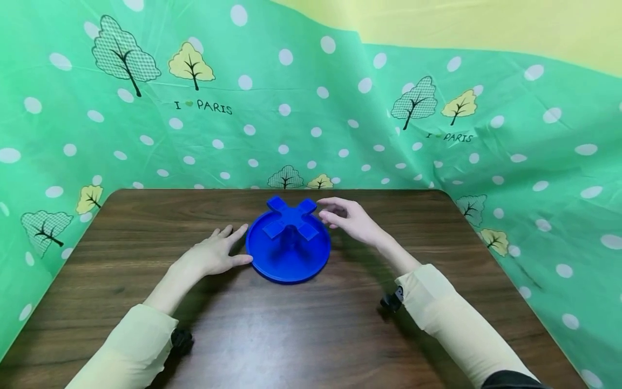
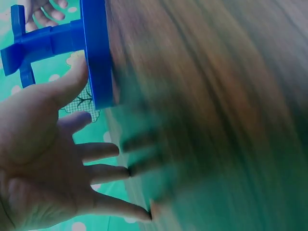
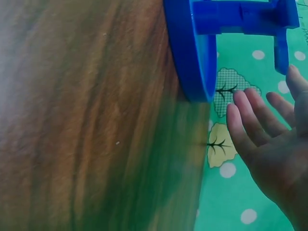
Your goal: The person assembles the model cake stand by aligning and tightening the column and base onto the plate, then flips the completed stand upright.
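A blue round tray-like base point(image 1: 288, 270) with a low rim lies on the table. From its middle rises a short blue post point(image 2: 53, 41), topped by a blue four-armed cross point(image 1: 291, 217). My left hand point(image 1: 211, 254) is at the base's left side, fingers spread, with thumb and index fingertips right at the rim. In the left wrist view its thumb overlaps the base's edge. On the other side, my right hand point(image 1: 352, 219) hovers near the cross's right arms, fingers loosely bent, holding nothing. The right wrist view shows its palm and fingers point(image 3: 262, 118) beside the base.
The brown wooden table point(image 1: 301, 335) reaches back to a green dotted curtain point(image 1: 301, 124) printed with trees. Dark wrist cameras point(image 1: 182, 341) sit at both sleeve cuffs.
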Tool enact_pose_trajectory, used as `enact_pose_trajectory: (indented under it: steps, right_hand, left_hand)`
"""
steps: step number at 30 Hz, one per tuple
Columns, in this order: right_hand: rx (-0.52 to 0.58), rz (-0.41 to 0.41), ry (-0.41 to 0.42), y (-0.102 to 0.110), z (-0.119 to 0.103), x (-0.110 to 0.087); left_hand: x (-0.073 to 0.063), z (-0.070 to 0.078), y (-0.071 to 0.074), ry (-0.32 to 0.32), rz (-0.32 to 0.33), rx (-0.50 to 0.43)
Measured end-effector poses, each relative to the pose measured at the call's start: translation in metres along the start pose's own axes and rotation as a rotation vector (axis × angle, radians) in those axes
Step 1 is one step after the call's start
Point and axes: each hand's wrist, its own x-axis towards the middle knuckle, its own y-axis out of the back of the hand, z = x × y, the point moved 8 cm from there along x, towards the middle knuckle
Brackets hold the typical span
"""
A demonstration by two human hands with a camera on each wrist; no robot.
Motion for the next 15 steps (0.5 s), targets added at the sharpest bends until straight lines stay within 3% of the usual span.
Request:
enact_pose_trajectory:
  steps: [5,8,11,15]
  right_hand:
    - [-0.077,0.050,-0.062,0.005,0.010,-0.010]
    - [-0.105,0.060,-0.097,0.005,0.015,-0.016]
    - [-0.135,0.062,-0.142,0.003,0.021,-0.020]
    - [-0.171,0.070,-0.202,-0.001,0.027,-0.024]
  left_hand:
    - [-0.002,-0.001,0.018,-0.061,0.198,0.014]
    - [-0.001,-0.002,0.026,-0.071,0.282,0.005]
    - [0.004,-0.006,0.028,-0.059,0.312,-0.030]
    - [0.014,-0.011,0.025,-0.040,0.296,-0.098]
